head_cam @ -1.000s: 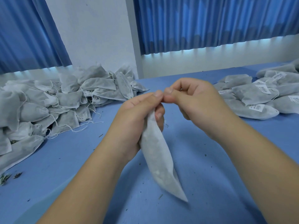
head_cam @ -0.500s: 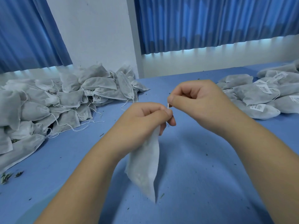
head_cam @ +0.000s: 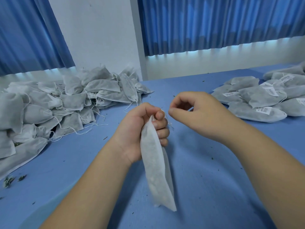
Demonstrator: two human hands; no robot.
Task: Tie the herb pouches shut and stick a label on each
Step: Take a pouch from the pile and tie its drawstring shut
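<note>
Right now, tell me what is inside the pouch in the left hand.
The pouch looks filled, but its white fabric hides the contents; the left hand covers its neck.

Packing workroom: pouch heaps (head_cam: pixel 102 87), blue worktable (head_cam: pixel 211 182)

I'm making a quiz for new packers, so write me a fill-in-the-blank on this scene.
The left hand grips exactly ___ pouch.
The labelled pile lies to the person's ___.
The unlabelled pile lies to the person's ___.
The table is ___.
Missing: one; right; left; blue.
</note>
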